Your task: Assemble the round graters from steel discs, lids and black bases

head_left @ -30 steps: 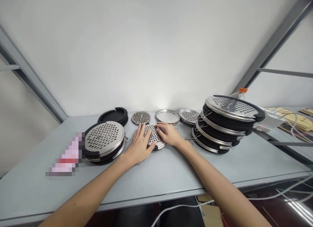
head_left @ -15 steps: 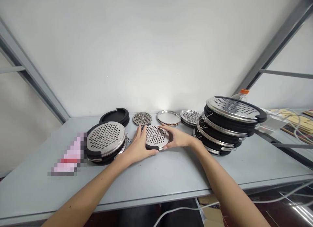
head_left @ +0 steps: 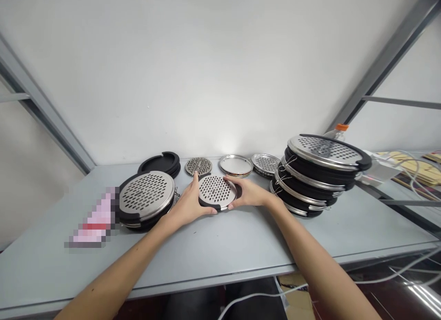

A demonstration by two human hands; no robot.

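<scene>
A pixelated pink-and-red item (head_left: pixel 91 219) cannot be made out; a plastic bottle (head_left: pixel 336 134) is mostly hidden behind a stack of perforated steel discs (head_left: pixel 324 150).

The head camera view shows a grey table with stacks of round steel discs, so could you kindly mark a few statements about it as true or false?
1. The left hand and right hand both hold one round perforated steel disc with a black rim. True.
2. The tall stack of black-rimmed steel discs stands left of the hands. False: it stands to their right.
3. A smooth round steel ring lies beyond the held disc. True.
4. An orange-capped plastic bottle stands in front of the left hand. False: it stands behind the tall stack, far to the right of that hand.
</scene>
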